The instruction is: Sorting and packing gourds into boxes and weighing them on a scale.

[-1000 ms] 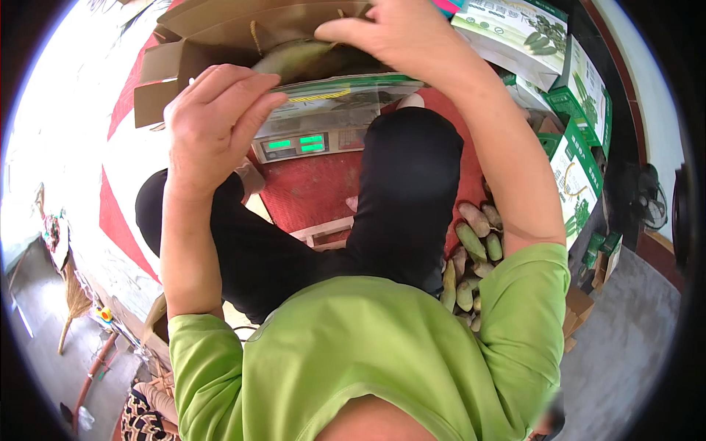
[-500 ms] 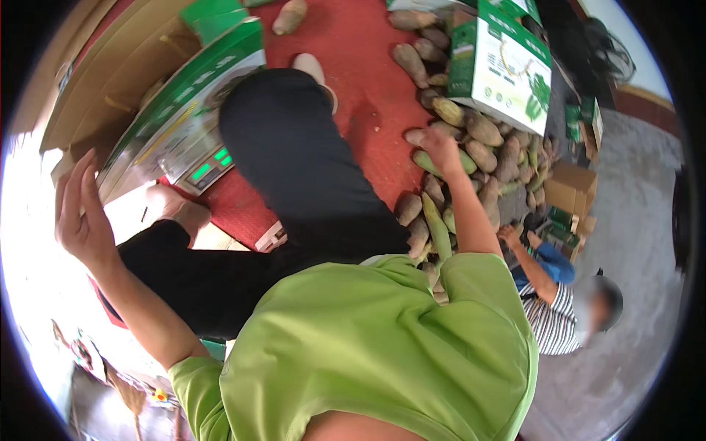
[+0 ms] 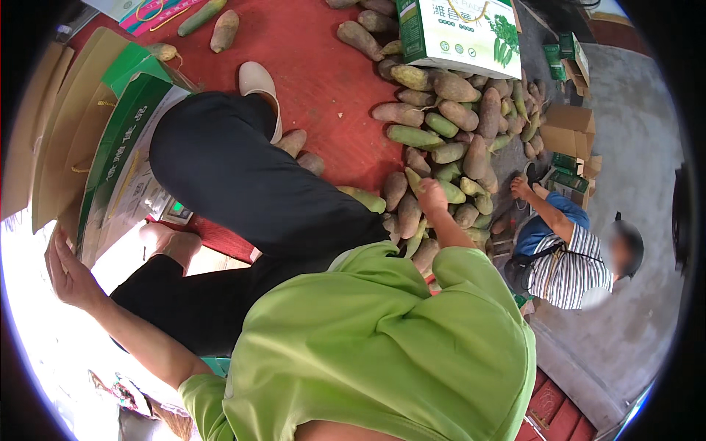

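Note:
My right hand (image 3: 432, 197) is closed around the end of a green radish (image 3: 413, 180) on the pile; its fingers are partly hidden. Around it lie many long radishes (image 3: 457, 116), some green, others brown with soil. At the far left, my left hand (image 3: 70, 273) is held with its fingers stretched out and nothing in them. It is beside the near end of an open green and white carton (image 3: 118, 176). That carton stands by a scale with a small lit display (image 3: 176, 211), and my knee hides part of it.
A white and green gift box (image 3: 467, 37) stands on the pile's far side. Loose radishes (image 3: 224, 31) lie on the red carpet (image 3: 323, 81). At right, a person in a striped shirt (image 3: 566, 279) crouches near brown cartons (image 3: 568, 128).
The view has shifted. My right hand has come nearer to me over the pile, and my left hand sits lower beside the carton. More loose radishes show on the carpet.

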A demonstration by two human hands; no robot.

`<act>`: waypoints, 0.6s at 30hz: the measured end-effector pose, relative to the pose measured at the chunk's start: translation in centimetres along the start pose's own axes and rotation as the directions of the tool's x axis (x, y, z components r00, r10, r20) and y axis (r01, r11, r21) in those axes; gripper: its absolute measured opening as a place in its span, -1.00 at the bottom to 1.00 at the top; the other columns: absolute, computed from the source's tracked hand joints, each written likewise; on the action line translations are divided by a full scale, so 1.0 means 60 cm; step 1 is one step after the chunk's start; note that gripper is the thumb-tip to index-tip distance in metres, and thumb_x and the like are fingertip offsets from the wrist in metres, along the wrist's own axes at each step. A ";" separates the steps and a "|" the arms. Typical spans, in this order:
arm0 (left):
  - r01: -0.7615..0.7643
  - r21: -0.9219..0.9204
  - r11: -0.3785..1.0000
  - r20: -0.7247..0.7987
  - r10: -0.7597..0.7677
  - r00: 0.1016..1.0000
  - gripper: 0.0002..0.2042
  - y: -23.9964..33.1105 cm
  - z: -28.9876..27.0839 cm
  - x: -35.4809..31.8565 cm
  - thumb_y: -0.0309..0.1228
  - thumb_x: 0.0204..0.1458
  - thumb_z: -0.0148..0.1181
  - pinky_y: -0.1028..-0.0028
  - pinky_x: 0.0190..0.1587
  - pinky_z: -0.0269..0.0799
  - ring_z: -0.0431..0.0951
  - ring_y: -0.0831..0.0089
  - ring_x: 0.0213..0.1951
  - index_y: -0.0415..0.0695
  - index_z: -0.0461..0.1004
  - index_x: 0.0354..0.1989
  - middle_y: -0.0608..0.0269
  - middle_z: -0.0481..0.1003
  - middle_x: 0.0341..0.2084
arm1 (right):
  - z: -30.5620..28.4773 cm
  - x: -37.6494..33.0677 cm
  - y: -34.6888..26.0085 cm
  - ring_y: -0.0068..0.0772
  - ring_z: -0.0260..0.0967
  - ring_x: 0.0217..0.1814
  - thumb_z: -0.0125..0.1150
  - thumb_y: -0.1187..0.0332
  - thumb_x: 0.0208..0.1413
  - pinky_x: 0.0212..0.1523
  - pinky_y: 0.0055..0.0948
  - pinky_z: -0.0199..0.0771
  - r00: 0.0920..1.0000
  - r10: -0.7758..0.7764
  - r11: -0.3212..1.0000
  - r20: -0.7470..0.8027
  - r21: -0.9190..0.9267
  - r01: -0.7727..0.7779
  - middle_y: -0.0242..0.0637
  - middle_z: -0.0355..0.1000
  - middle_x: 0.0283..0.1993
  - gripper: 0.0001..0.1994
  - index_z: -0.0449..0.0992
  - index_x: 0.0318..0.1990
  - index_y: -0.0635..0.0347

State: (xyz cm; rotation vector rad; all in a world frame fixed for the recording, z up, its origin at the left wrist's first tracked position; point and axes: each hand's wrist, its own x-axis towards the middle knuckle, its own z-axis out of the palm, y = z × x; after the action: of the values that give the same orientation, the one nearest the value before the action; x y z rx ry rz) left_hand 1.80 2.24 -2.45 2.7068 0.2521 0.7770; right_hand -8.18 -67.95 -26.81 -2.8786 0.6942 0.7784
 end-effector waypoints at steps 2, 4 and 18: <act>-0.001 -0.010 1.000 -0.039 0.000 0.999 -0.81 -0.001 -0.005 -0.003 -0.51 0.19 0.00 0.50 -0.13 0.50 0.56 0.44 -0.20 -0.28 0.56 -0.17 0.18 0.56 -0.28 | -0.034 0.007 -0.001 -0.07 0.32 0.05 0.22 0.46 -0.16 -0.02 -0.22 0.41 0.982 -0.132 0.987 -0.135 -0.106 0.118 -0.15 0.39 -0.05 -0.60 0.45 -0.06 -0.03; 0.045 -0.016 0.999 -0.062 -0.046 0.997 -0.82 -0.008 -0.002 -0.008 -0.53 0.18 0.02 0.50 -0.14 0.51 0.56 0.44 -0.21 -0.29 0.55 -0.18 0.18 0.56 -0.28 | -0.070 0.016 -0.023 -0.18 0.26 0.09 0.13 0.45 -0.04 -0.05 -0.21 0.45 0.989 -0.079 0.953 -0.122 -0.300 0.039 -0.31 0.32 0.00 -0.66 0.41 -0.05 -0.07; -0.001 -0.079 0.997 -0.149 -0.011 0.989 -0.92 0.059 0.004 0.010 -0.54 0.02 0.21 0.54 -0.21 0.40 0.51 0.48 -0.37 -0.24 0.59 -0.33 0.23 0.56 -0.45 | -0.076 0.041 0.013 -0.13 0.28 0.14 0.32 0.38 -0.16 0.02 -0.18 0.40 0.984 -0.051 0.841 0.168 -0.525 0.134 -0.27 0.32 0.03 -0.51 0.32 0.00 -0.12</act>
State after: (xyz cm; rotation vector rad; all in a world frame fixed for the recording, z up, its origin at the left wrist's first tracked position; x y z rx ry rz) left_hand 2.72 -0.96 -1.16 2.5762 0.2566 0.9687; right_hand -4.56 -70.53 -24.01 -3.2471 0.3517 1.3451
